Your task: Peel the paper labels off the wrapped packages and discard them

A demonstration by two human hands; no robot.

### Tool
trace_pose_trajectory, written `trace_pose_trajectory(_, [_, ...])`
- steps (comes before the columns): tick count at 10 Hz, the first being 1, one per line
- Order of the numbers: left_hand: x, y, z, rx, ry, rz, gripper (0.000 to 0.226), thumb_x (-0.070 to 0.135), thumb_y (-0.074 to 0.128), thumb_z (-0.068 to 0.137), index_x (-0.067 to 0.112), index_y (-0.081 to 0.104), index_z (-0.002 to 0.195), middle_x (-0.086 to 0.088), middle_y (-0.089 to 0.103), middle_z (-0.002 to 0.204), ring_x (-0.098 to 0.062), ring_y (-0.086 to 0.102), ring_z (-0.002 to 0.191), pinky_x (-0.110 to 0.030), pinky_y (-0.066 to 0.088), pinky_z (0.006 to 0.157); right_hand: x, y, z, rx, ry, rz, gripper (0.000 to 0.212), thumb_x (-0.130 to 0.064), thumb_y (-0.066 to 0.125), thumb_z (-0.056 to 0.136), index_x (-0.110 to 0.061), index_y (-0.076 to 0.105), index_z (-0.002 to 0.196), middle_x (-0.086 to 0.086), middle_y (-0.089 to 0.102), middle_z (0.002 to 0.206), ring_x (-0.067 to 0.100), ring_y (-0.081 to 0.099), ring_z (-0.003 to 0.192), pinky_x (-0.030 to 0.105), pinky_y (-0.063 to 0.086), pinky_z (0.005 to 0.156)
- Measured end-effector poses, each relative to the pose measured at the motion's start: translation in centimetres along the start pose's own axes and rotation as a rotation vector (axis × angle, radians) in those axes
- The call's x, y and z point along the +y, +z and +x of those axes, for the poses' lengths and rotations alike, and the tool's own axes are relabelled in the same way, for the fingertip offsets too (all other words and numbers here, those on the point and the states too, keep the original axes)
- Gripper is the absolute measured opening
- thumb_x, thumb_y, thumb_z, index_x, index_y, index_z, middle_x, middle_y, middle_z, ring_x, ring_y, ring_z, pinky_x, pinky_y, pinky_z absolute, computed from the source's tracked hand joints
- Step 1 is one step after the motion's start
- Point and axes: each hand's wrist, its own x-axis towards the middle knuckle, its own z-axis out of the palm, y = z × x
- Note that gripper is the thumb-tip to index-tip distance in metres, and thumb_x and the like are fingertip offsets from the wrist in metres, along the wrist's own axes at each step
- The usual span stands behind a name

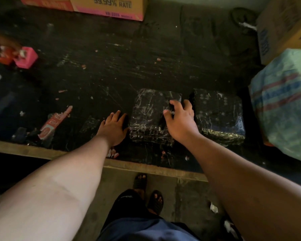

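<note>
Two black packages wrapped in shiny plastic film sit side by side near the front edge of a dark worktop. The left package (149, 115) has my left hand (114, 127) pressed flat against its left side, fingers apart. My right hand (179, 117) rests on its top right part, fingers curled over the gap beside the right package (219, 115). I see no paper label on either package. A torn red and white paper label (55, 121) lies on the worktop to the left.
Cardboard boxes (109, 7) stand along the back, another box (281, 28) at the right rear. A large green woven sack (283, 105) crowds the right side. Another person's hand (3, 44) works on a pink box (26, 57) at far left. Paper scraps litter the worktop (97, 66).
</note>
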Motion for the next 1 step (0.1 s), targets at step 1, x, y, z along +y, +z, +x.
trace_pose_trajectory(1, [0.42,-1.85,-0.12,-0.106,0.025,-0.012,0.063,0.049,0.044,0.102,0.024,0.028,0.157,-0.010,0.021,0.163,-0.036,0.026,0.146,-0.051,0.031,0.117,-0.10,-1.39,0.14,0.012,-0.071,-0.073,0.057,-0.051,0.044,0.098,-0.032,0.031,0.149,0.008,0.015,0.160,0.029,0.014,0.147,0.047,0.026,0.117])
